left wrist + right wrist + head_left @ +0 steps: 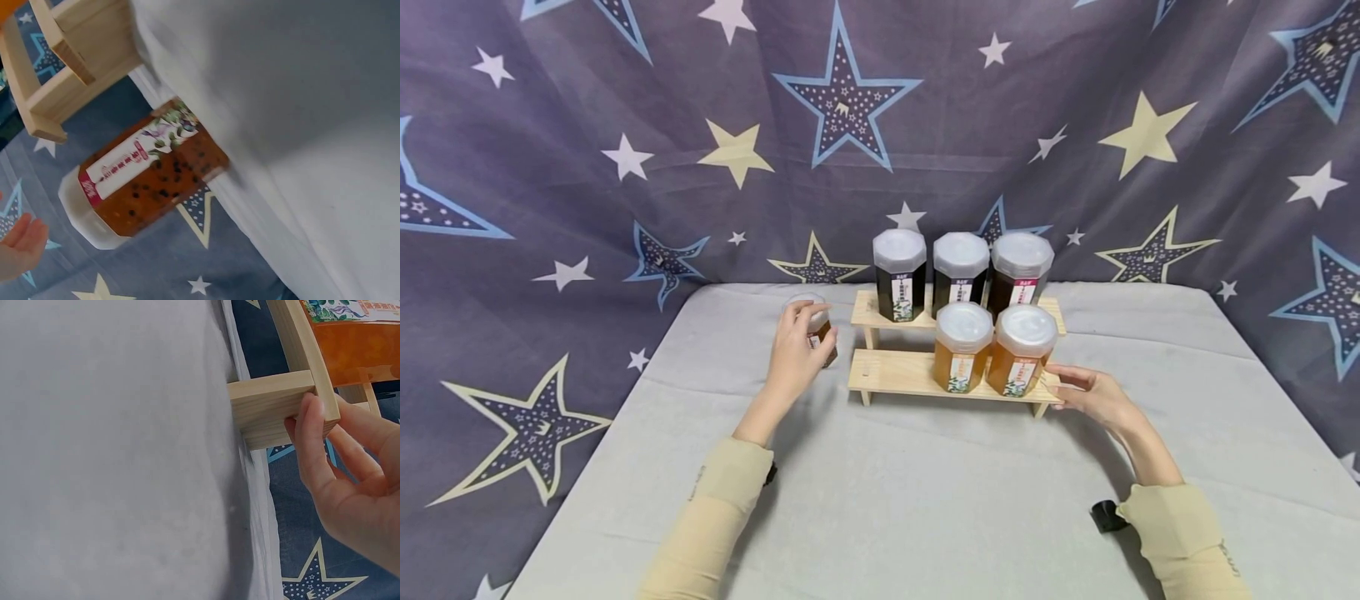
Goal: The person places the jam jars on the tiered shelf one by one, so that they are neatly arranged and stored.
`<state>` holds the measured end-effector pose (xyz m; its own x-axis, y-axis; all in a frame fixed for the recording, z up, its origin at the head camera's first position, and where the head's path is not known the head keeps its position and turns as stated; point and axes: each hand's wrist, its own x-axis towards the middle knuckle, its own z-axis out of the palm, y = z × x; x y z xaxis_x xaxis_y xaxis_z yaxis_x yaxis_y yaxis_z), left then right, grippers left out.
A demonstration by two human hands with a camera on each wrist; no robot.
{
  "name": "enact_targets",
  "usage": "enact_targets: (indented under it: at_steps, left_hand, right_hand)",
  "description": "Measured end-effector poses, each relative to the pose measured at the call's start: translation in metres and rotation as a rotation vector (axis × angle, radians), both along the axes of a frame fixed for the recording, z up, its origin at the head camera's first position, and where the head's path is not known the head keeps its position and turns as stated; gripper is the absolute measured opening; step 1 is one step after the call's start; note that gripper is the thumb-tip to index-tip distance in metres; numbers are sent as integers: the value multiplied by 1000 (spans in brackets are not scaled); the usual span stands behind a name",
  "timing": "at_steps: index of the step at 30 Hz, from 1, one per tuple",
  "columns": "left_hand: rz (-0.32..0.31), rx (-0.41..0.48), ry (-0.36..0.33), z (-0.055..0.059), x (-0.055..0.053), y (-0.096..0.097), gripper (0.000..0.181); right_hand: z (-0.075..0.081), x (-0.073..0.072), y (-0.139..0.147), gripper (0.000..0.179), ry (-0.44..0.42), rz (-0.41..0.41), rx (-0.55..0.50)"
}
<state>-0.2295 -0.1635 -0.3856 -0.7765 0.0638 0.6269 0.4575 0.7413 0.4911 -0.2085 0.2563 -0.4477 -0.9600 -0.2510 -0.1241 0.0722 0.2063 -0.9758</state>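
Note:
A jar of brown-orange preserve with dark seeds (169,178), white-lidded and labelled, stands on the cloth left of the wooden stand. My left hand (797,350) is at this jar and overlaps it in the head view; in the left wrist view the fingers (28,240) are spread apart from its lid. At the right end of the two-step wooden stand (895,371), my right hand (1101,400) pinches the lower step, thumb in front by the leg and fingers behind, as the right wrist view shows.
Two amber jars, one at the middle (962,350) and one at the right (1021,354), stand on the lower step. Three dark jars (901,279) line the upper step. A star-patterned curtain (925,125) hangs behind the grey cloth-covered table (925,500).

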Motion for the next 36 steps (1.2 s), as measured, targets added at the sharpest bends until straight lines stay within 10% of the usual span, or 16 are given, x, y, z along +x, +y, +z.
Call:
enact_targets:
  at_steps: [36]
  left_hand:
    - [91, -130, -255, -18, -21, -30, 57]
  right_hand:
    - [-5, -2, 2, 52, 6, -1, -36]
